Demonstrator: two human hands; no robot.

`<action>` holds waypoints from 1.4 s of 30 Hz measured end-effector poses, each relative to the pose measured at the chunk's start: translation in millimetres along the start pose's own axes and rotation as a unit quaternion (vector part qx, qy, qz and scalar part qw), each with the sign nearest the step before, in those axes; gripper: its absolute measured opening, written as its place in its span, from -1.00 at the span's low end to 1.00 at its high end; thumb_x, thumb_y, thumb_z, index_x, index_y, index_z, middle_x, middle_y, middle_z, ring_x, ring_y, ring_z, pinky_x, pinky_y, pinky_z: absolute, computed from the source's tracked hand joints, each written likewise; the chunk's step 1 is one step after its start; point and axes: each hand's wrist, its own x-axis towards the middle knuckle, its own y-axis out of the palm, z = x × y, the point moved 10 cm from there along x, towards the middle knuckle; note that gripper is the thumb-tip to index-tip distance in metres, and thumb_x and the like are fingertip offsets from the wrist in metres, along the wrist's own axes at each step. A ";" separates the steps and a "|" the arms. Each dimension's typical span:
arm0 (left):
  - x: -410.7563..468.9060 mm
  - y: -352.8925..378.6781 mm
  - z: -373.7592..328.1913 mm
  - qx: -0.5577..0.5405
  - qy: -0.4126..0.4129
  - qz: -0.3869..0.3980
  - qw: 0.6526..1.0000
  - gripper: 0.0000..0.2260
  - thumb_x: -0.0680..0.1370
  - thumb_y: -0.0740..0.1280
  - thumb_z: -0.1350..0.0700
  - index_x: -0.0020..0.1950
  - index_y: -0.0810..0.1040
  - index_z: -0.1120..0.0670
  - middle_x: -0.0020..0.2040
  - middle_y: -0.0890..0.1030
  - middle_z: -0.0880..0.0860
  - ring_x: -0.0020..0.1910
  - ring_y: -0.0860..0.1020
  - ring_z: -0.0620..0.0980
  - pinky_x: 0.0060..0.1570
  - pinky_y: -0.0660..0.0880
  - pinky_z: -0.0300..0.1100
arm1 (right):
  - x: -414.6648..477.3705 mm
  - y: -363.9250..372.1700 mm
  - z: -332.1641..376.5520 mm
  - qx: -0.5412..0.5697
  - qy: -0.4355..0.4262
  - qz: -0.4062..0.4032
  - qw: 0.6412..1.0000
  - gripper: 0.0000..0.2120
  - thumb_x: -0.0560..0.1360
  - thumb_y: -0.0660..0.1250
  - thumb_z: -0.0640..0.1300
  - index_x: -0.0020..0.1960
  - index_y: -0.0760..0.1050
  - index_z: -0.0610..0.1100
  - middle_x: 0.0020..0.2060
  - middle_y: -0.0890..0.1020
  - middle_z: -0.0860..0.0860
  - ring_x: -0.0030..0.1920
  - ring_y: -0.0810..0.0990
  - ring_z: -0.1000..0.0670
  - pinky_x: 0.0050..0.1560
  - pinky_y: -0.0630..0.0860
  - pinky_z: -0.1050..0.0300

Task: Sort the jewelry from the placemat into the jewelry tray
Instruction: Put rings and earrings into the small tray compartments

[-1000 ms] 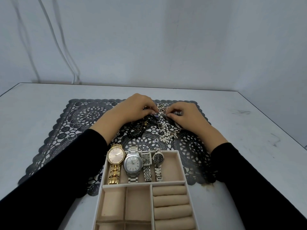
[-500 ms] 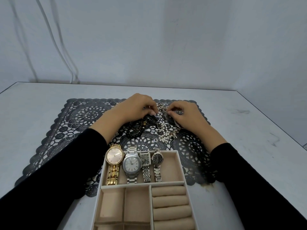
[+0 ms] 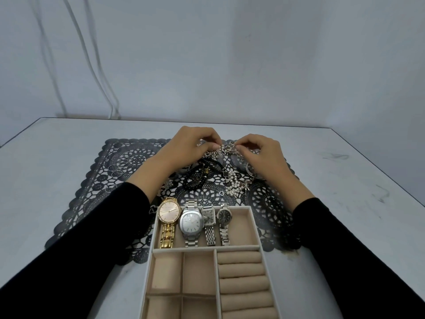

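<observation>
Silver tangle point(image 3: 226, 150) on the placemat's point(image 3: 87, 199) far side | our left hand point(image 3: 190, 146) and right hand point(image 3: 264, 155) both pinch it, fingertips curled, apparently teasing pieces apart | jewelry tray point(image 3: 207, 249) holds four watches point(image 3: 192, 223)

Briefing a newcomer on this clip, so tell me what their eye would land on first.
First, the four watches lined up side by side in the far compartment of the beige jewelry tray, with the gold watch at the left end. Next, the left hand and right hand pinching at a tangle of silver jewelry near the far edge of the black lace placemat, with a pearl strand lying just nearer.
</observation>
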 end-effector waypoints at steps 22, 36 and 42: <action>-103.7 -72.7 -47.1 -0.072 -0.051 -0.114 0.990 -0.93 0.52 0.44 0.14 -0.01 0.67 0.04 -0.07 0.69 -0.13 -0.03 0.63 -0.22 0.09 0.51 -0.32 | -68.0 -12.6 76.5 0.087 -0.031 0.026 0.995 -0.91 0.47 0.43 -0.18 -0.03 0.66 -0.10 -0.14 0.69 0.08 -0.08 0.64 0.08 0.06 0.58 0.18; -166.3 -79.5 -74.8 -0.096 -0.053 -0.101 0.989 -0.89 0.50 0.45 0.15 0.00 0.66 0.01 -0.07 0.68 -0.14 -0.05 0.64 -0.17 0.07 0.55 -0.28 | -119.3 -12.7 101.8 0.156 -0.036 0.093 0.983 -0.87 0.43 0.47 -0.22 -0.03 0.68 -0.11 -0.12 0.71 0.07 -0.07 0.66 0.10 0.03 0.57 0.21; -181.2 -73.7 -79.8 -0.095 -0.043 -0.091 0.990 -0.89 0.50 0.45 0.17 0.01 0.67 0.09 -0.06 0.69 -0.06 -0.05 0.65 -0.12 0.08 0.57 -0.21 | -133.6 5.0 112.6 0.154 -0.061 0.188 0.968 -0.86 0.41 0.48 -0.23 -0.03 0.68 -0.17 -0.10 0.71 0.01 -0.02 0.67 0.03 0.11 0.58 0.09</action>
